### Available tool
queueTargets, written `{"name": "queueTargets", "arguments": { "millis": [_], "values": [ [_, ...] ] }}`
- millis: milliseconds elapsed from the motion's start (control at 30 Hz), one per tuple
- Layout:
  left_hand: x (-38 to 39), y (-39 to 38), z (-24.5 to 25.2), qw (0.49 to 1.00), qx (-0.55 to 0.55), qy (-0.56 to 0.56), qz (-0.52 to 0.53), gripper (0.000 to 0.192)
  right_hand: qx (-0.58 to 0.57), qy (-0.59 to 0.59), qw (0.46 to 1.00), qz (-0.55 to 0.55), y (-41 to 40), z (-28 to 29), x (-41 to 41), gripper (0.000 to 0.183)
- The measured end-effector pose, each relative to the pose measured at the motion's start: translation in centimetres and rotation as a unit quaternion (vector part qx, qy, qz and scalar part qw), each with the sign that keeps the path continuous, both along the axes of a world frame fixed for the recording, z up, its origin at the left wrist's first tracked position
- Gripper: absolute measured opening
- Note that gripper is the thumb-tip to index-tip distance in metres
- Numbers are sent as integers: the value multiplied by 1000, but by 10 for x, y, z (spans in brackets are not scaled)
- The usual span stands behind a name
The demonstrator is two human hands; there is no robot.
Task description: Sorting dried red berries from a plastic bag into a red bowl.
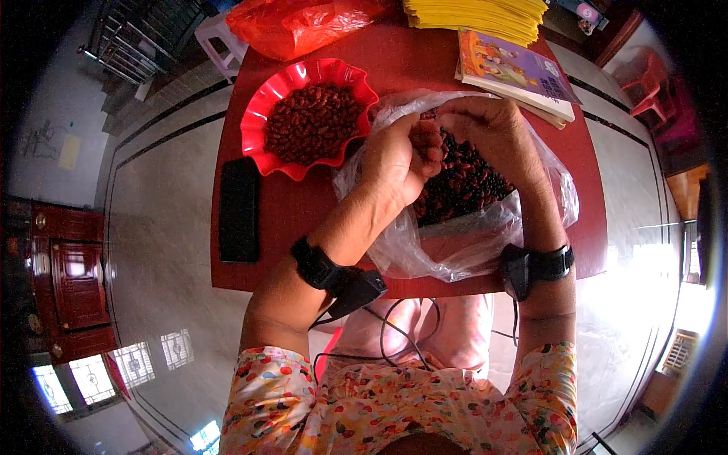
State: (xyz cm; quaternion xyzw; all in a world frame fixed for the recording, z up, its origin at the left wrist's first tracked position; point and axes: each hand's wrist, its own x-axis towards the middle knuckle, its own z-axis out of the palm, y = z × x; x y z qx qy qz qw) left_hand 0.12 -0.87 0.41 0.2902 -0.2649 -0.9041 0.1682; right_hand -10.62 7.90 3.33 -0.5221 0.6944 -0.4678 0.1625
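A clear plastic bag [432,256] lies open on the dark red table, holding a mix of red kidney beans [463,190] and small black beans. Above its left part is my left hand [404,153], palm turned up with fingers curled; what lies in it is hard to see. My right hand [483,122] hangs over the back of the bag, fingertips bent down close to the left fingers, and I cannot tell whether they pinch a bean. To the left stands a red wavy-rimmed plastic bowl [250,128] with red kidney beans in it.
Left of the bag lies a black phone-like slab [239,210]. A red plastic bag [307,28], a stack of yellow sheets [475,14] and books [512,68] lie at the table's far side. Black cables [392,341] run from the wrist straps over the lap.
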Motion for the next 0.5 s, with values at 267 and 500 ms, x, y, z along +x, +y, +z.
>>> {"name": "queueTargets", "arguments": {
  "millis": [267, 500],
  "values": [
    [2, -3, -5, 998, -5, 48, -41, 16, -38, 39, 998, 34, -1, 1, 5, 15],
    [4, -4, -2, 999, -32, 25, 33, 17, 73, 138, 985, 77, 2, -10, -5, 15]
  ]
}}
